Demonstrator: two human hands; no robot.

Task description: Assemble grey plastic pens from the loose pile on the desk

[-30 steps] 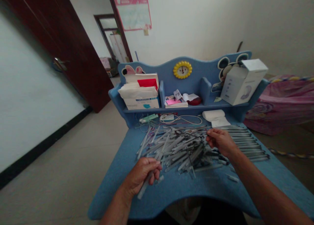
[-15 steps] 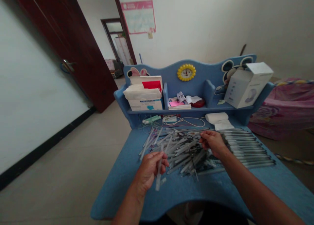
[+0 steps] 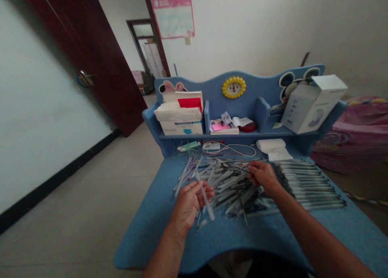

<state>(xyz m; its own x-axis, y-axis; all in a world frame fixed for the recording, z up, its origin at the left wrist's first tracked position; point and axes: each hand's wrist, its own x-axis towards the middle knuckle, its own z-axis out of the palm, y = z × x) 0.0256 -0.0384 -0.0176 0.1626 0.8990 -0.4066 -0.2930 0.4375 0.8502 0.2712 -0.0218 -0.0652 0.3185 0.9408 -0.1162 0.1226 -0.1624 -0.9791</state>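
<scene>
A loose heap of grey-white pen barrels and thin dark refills [image 3: 226, 181] lies on the blue desk [image 3: 169, 233]. My left hand [image 3: 189, 201] is closed round one pen barrel [image 3: 205, 197], holding it tilted just above the desk at the heap's near left. My right hand [image 3: 263, 175] rests on the heap's right side, fingers pinched on a thin piece that is too small to name. A neat row of pens [image 3: 306, 183] lies to the right of that hand.
The desk's back shelf holds a tissue box with papers [image 3: 181, 116], small books [image 3: 222, 126] and a tilted white carton [image 3: 313, 104]. Cables [image 3: 224, 147] and a white case [image 3: 270, 145] lie under it. An open dark door [image 3: 100, 75] stands left; pink bedding [image 3: 357, 136] is right.
My left hand lifted a pen barrel from the desk's near edge and turned it, now tilted the other way. My right hand slid slightly left over the heap. The camera shifted.
</scene>
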